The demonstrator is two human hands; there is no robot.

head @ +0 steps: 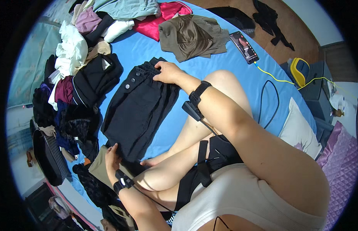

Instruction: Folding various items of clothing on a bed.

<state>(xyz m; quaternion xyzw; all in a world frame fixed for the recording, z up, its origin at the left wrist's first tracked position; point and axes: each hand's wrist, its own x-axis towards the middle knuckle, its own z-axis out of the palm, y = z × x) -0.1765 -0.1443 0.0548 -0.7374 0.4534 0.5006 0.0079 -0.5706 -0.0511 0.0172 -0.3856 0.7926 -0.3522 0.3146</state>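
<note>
A black garment with a gathered elastic waistband and several snap buttons (135, 115), perhaps trousers, lies folded lengthwise on the blue sheet before me. At its waistband, my right hand (169, 72) pinches the edge between thumb and fingers. My left hand (112, 158) is at the opposite, lower end, its fingers against the corner of the black cloth; part of its grip is hidden. Both wrists wear black straps with small cabled devices. Beneath and beside the left hand lies an olive-beige cloth (99, 163).
Heaped clothes, including a white garment (70, 47) and a black one with white piping (96, 79), line the left side. A brown-olive top (193, 37) lies beyond my right hand. A phone (244, 47) on a yellow cable lies near the bed's edge, with a white pillow (300, 131) to the right.
</note>
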